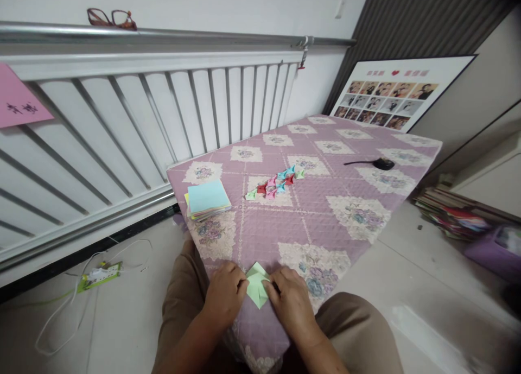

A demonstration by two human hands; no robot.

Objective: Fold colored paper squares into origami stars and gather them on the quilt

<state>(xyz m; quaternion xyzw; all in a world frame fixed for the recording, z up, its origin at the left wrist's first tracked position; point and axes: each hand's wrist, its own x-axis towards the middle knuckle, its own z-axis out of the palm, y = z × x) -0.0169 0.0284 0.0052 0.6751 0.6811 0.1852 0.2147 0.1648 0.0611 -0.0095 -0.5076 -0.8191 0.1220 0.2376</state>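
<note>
A light green paper [257,287], folded into a diamond with creases, lies at the near corner of the table. My left hand [226,290] is closed on its left edge, thumb and fingers pinching it. My right hand [290,295] grips the right edge in the same way, the thumb over the paper. Farther up the cloth sits a cluster of small folded paper pieces [272,185] in pink, red, blue and green. A stack of square coloured paper [209,196], light blue on top, rests near the table's left edge.
The table [280,227] wears a purple patterned cloth. A black object with a cord [383,163] lies toward its right side. At the far end stands a photo board [380,100]. A white radiator [195,111] runs along the left; a power strip [100,276] is on the floor.
</note>
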